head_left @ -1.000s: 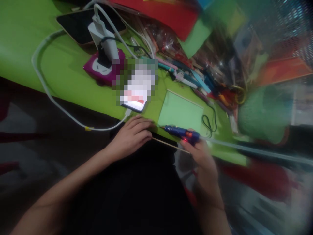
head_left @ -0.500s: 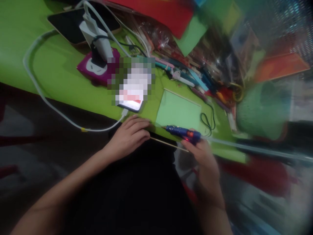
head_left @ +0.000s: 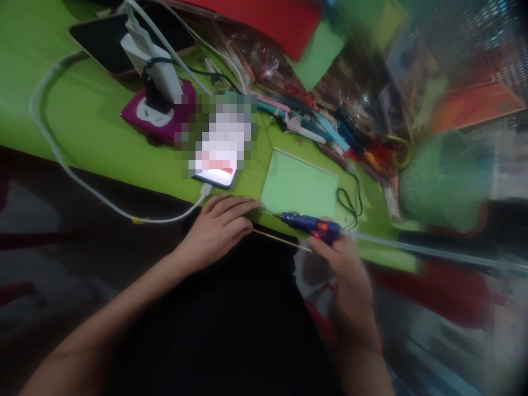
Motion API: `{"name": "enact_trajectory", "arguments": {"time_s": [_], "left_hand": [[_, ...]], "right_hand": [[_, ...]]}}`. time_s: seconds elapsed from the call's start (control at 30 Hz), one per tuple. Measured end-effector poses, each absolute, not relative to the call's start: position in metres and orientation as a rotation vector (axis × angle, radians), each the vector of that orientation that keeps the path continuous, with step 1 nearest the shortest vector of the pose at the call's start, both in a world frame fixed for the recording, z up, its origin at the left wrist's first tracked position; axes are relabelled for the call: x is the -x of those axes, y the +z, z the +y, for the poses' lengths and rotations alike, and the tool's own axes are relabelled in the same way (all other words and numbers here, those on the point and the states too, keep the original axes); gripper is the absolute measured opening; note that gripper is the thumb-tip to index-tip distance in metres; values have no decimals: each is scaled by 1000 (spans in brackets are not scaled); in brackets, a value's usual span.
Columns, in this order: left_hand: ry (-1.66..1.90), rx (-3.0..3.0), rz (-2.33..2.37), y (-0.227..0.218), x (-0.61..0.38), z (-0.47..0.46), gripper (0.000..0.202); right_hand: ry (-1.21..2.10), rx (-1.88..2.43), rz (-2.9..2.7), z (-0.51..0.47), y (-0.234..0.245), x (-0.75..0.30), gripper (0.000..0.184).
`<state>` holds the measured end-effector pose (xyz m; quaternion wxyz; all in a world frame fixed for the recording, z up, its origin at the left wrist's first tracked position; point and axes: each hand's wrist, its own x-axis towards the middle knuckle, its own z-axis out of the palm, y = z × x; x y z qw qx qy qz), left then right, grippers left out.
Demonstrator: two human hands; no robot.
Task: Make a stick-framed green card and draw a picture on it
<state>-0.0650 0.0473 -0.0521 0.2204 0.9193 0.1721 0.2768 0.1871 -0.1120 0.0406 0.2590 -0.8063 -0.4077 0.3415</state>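
Note:
My right hand (head_left: 344, 253) is wrapped around the handle of a blue hot glue gun (head_left: 307, 222) with a small red light glowing on it. A long translucent glue stick (head_left: 412, 245) sticks out of its back, and its nozzle points left. My left hand (head_left: 225, 223) pinches a thin wooden stick (head_left: 282, 240), which runs right past the table's front edge, below the gun. The fingertips of that hand reach the near left corner of a light green paper sheet (head_left: 299, 184), close to the nozzle. Thin strips border the sheet's far and left edges.
Left of the sheet lies a lit phone (head_left: 223, 146) on a white cable (head_left: 103, 195). Behind it are a purple power socket (head_left: 165, 113) with a white charger and a dark tablet-like slab (head_left: 107, 47). Pens, scissors (head_left: 400, 151) and a green basket (head_left: 439, 187) crowd the right.
My left hand's fingers have stretched slightly right, toward the sheet's corner. The stick's right end has shifted a little left. The glue gun stays almost where it was; the view has shifted slightly.

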Motion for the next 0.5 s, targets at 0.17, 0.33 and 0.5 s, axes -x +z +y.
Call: {"name": "enact_trajectory", "arguments": {"time_s": [0.17,0.33,0.5], "left_hand": [[753,-2576,476,-52,63,48,9],[779,-2572,480,-52,63,49,9],[814,-2554,485,-54,63,49,8]], "right_hand": [[936,2209,-1110,-113,42,-190,20],[898,2237,-1097,-115,44,-190,22],[910,2266,-1061,-118,45,-190,22]]}}
